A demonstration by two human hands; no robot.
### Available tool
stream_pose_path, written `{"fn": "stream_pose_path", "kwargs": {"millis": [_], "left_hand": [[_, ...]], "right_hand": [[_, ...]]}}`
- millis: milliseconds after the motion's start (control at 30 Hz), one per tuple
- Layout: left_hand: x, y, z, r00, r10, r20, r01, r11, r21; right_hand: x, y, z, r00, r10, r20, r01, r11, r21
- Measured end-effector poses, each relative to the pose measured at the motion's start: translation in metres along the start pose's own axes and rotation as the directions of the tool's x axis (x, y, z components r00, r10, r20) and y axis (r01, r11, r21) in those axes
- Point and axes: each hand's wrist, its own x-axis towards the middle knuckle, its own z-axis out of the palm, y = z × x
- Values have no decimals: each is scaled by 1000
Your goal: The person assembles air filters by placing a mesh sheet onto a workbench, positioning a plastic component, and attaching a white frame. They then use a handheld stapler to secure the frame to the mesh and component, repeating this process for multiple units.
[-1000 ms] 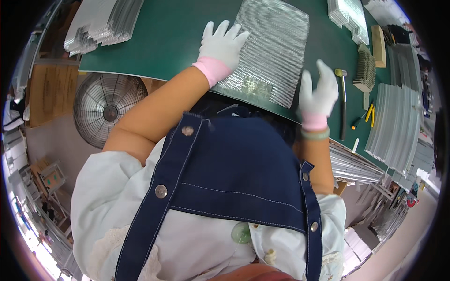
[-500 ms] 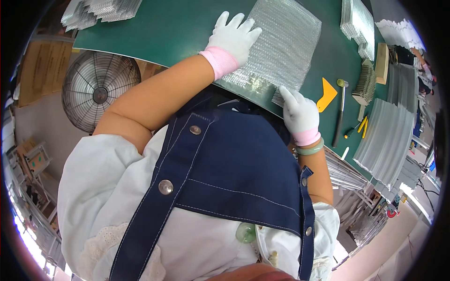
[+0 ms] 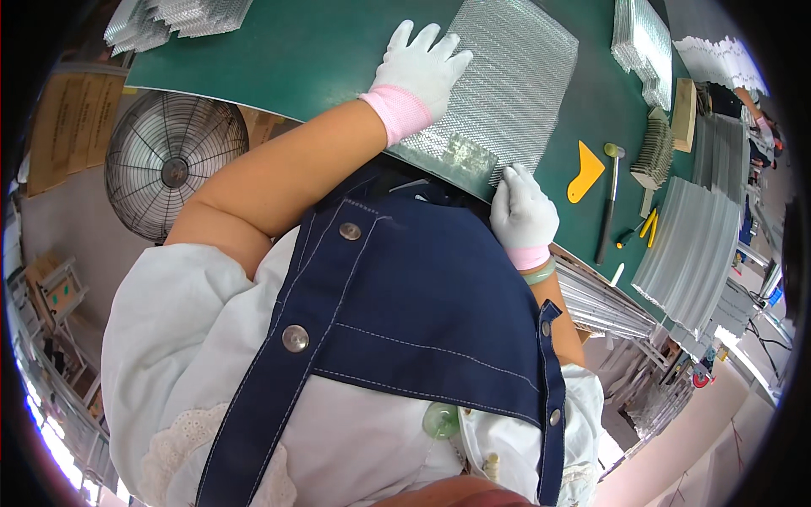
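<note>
A silvery sheet of corrugated metal mesh (image 3: pixel 515 84) lies on the green tabletop, its near end by the table's front edge. Both hands wear white gloves with pink cuffs. My left hand (image 3: pixel 416 72) rests with fingers spread, its fingertips over the sheet's left side. At the sheet's near right corner, my right hand (image 3: pixel 524 211) has its fingers drawn together and bent onto the corner; the thumb side is partly hidden. A shiny flat strip (image 3: pixel 456 156) shows along the near end, between the hands.
To the right lie a yellow scraper (image 3: pixel 585 172), a hammer (image 3: pixel 610 203) and yellow-handled pliers (image 3: pixel 649 226). Stacked pleated sheets (image 3: pixel 688 253) stand at the right edge, more mesh (image 3: pixel 644 46) farther back. Another mesh stack (image 3: pixel 190 15) is far left; a floor fan (image 3: pixel 175 169) stands below.
My right hand has shifted slightly left and nearer to me, and its pointing index finger has curled in at the sheet's corner. My left hand has stayed in place.
</note>
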Motion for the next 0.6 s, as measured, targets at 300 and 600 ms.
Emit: {"fn": "stream_pose_path", "kwargs": {"millis": [300,600], "left_hand": [[0,0,1,1000,-6,10,5,1000,17],[13,-6,-8,988,151,-34,-152,988,-27]], "right_hand": [[-11,-1,-1,987,-52,154,57,998,-32],[0,-1,-13,956,-145,256,164,985,-57]]}}
